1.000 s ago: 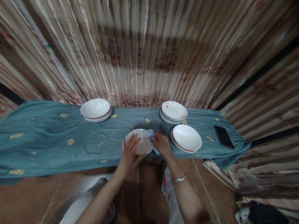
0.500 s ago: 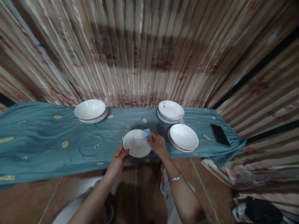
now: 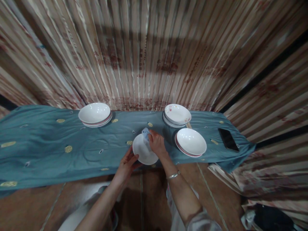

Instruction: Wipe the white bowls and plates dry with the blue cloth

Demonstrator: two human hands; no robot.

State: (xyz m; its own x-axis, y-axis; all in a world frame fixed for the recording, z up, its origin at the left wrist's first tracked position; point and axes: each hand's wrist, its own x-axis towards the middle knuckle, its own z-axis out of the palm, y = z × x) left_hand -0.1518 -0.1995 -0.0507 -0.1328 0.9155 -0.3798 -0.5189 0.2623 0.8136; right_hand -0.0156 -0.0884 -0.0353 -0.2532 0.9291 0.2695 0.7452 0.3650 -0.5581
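Note:
A white bowl (image 3: pixel 144 154) is held over the front of the table, its inside facing me. My left hand (image 3: pixel 128 162) grips its left rim, thumb on the inner side and fingers underneath. In my right hand (image 3: pixel 157 143) is a light blue cloth (image 3: pixel 145 133), pinched and pressed on the bowl's far rim. Part of the bowl's right side is hidden behind that hand. To the right stands a short stack of white bowls (image 3: pixel 191 141) with red edging. Behind it is a stack of flower-patterned bowls (image 3: pixel 178 114).
Another stack of white bowls (image 3: pixel 95 113) stands at the back left. A black phone (image 3: pixel 228 139) lies near the right end of the table, which has a teal patterned cloth (image 3: pixel 48 141). Pleated curtains (image 3: pixel 149 64) hang right behind the table.
My right hand has slid the cloth leftward along the bowl's rim to its far side. The bowl has shifted slightly right and turned, with my left hand still on it.

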